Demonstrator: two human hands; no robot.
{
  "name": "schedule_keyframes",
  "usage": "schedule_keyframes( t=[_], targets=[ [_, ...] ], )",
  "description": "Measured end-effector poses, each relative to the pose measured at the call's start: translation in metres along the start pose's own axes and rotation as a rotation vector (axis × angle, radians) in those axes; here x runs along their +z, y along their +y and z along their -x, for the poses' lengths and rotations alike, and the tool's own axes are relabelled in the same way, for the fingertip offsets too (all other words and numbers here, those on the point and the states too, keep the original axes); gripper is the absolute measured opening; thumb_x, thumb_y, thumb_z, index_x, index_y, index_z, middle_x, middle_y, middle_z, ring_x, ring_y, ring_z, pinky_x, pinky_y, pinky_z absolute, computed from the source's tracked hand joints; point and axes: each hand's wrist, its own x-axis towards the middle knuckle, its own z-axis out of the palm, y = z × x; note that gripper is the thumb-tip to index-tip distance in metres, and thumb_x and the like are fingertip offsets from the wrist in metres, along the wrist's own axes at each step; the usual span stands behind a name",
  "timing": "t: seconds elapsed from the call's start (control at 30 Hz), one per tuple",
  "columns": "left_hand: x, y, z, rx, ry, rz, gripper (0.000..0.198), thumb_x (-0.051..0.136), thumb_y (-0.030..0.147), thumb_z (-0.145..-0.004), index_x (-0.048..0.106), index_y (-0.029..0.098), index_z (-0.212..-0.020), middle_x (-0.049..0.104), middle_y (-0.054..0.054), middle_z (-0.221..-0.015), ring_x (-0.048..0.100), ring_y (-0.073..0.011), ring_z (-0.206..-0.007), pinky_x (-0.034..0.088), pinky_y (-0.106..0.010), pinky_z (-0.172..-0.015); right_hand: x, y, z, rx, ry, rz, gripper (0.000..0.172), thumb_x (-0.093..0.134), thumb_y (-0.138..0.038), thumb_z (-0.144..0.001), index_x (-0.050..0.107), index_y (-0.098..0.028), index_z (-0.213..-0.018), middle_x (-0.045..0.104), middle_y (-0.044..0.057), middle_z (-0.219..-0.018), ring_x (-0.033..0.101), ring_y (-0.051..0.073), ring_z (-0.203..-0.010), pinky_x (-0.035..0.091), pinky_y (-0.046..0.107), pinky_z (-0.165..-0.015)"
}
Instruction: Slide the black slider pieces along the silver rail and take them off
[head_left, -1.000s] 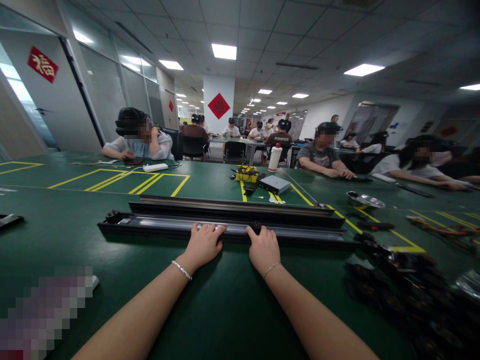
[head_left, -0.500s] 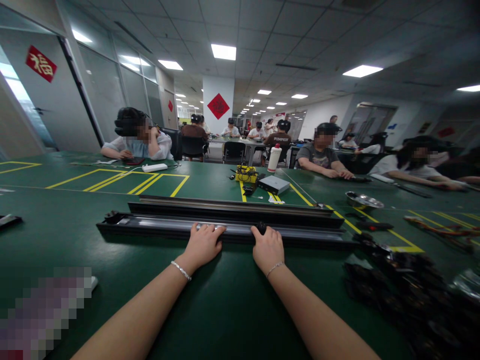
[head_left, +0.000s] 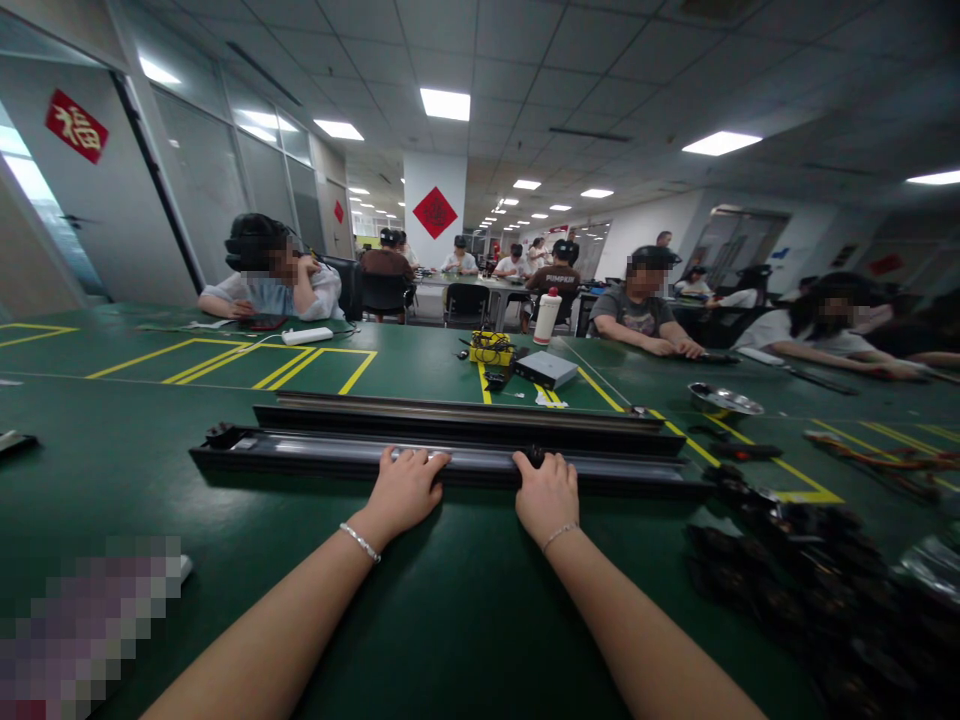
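A long black channel point(head_left: 292, 462) with a clear, shiny strip inside lies across the green table. My left hand point(head_left: 407, 487) rests on its front edge near the middle, the fingertips on the strip and the thumb apart. Farther right, my right hand point(head_left: 547, 492) is closed at the same channel, around a small black piece point(head_left: 535, 456) that shows between thumb and fingers. Behind this channel lies a second long black rail point(head_left: 465, 413), parallel and close to it. A small black fitting point(head_left: 220, 434) sits at the channel's left end.
Black parts point(head_left: 795, 580) are heaped at the right, near a metal bowl point(head_left: 725, 400). Beyond the rails are a grey box point(head_left: 547, 370), a yellow item point(head_left: 491, 348) and a white bottle point(head_left: 547, 318). Several people sit around and behind the table.
My right hand has slid a little to the right along the channel, together with the small black piece. My left hand stays at the same spot.
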Motion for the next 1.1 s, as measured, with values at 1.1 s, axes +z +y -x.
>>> schedule_keyframes(
  t=[1.1],
  targets=[
    [0.002,-0.001,0.0,0.012,0.019,0.004,0.04,0.046,0.03,-0.08,0.05,0.03,-0.12,0.063,-0.005,-0.104,0.055,-0.0236,-0.099,0.023,-0.053,-0.1,0.012,0.04,-0.028,0.325,0.141,-0.273,0.036,0.054,-0.045,-0.072,0.059,-0.012,-0.084,0.059,0.016,-0.091,0.051,0.029,-0.097,0.032,0.037,-0.09]
  ],
)
